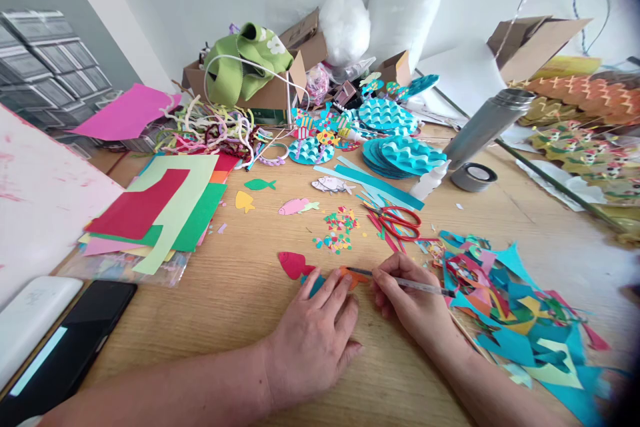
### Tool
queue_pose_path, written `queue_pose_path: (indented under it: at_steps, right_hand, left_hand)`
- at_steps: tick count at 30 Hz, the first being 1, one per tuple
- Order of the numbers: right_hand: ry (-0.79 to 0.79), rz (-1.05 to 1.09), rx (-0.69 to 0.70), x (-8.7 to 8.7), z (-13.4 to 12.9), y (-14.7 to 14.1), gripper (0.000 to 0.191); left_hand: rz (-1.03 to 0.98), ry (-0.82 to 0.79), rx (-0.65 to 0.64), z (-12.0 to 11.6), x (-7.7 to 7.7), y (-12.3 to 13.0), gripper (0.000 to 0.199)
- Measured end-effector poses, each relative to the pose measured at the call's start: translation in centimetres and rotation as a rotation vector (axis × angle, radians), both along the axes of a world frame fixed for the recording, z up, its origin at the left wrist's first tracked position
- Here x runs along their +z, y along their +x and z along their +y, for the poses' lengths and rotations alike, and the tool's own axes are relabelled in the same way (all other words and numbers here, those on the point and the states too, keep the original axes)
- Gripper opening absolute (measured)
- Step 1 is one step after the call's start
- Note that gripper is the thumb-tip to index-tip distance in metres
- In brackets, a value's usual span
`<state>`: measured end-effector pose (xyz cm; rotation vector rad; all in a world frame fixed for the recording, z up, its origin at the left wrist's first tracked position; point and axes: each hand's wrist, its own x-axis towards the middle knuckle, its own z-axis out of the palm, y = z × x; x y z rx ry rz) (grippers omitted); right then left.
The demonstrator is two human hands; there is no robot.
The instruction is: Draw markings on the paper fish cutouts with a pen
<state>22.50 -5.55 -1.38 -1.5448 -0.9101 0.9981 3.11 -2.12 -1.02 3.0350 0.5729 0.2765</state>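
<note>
My left hand (320, 327) lies flat on the table, its fingertips over a blue paper fish (314, 285) and the edge of an orange paper fish (358, 277). In my right hand (407, 293) is a pen (420, 285), its tip at the orange fish. A red paper fish (293, 265) lies just left of my left fingertips. Farther back are a green fish (260, 184), a yellow fish (244, 201), a pink fish (293, 206) and white fish cut-outs (331, 184). Small coloured paper dots (340, 227) are scattered beyond my hands.
Red-handled scissors (397, 221) and a glue bottle (429, 181) stand behind my right hand. Paper scraps (520, 307) spread at right. Coloured sheets (200, 207), a phone (75, 340) and a white device (35, 320) are at left. A thermos (487, 127) stands at the back.
</note>
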Motion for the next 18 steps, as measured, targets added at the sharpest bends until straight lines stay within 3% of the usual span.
queue_pose_path:
  at_steps: [18]
  right_hand:
    - [0.021,0.029,-0.039,-0.14,0.22,-0.01,0.028]
  left_hand:
    - [-0.01,0.007,0.002,-0.01,0.05,0.01,0.049]
